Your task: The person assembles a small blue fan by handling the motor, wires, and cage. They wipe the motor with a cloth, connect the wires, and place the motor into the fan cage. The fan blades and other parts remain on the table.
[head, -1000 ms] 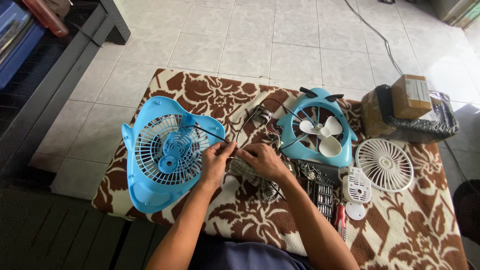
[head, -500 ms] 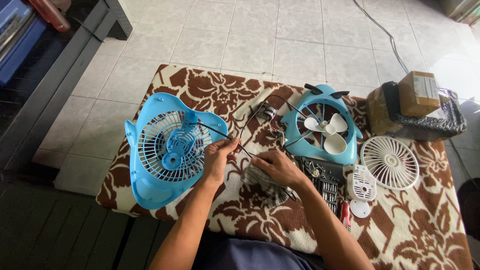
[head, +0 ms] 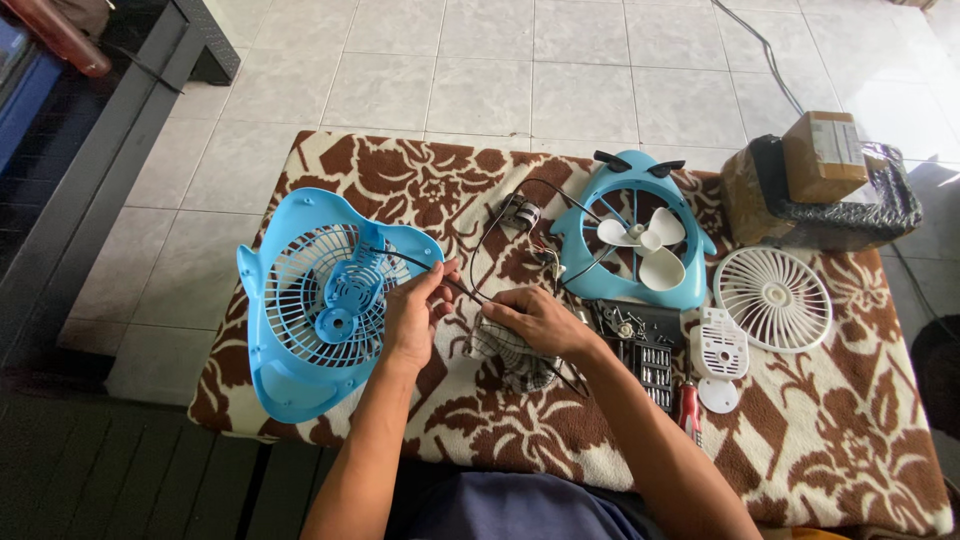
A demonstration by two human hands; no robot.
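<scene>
Since the earlier frames the right hand [head: 540, 320] has slid off to the right, away from the left hand [head: 412, 315], and now rests curled on a checked cloth [head: 515, 352] with a thin black wire [head: 465, 290] running between the two hands. Left hand's fingers are pinched narrow on that wire, just beside the blue front grille [head: 320, 300] lying flat on the brown floral blanket [head: 450, 180]. Blue fan housing with white blades [head: 640, 240], small motor [head: 520, 213], bit case [head: 640, 345] and white round grille [head: 772, 298] sit to the right.
</scene>
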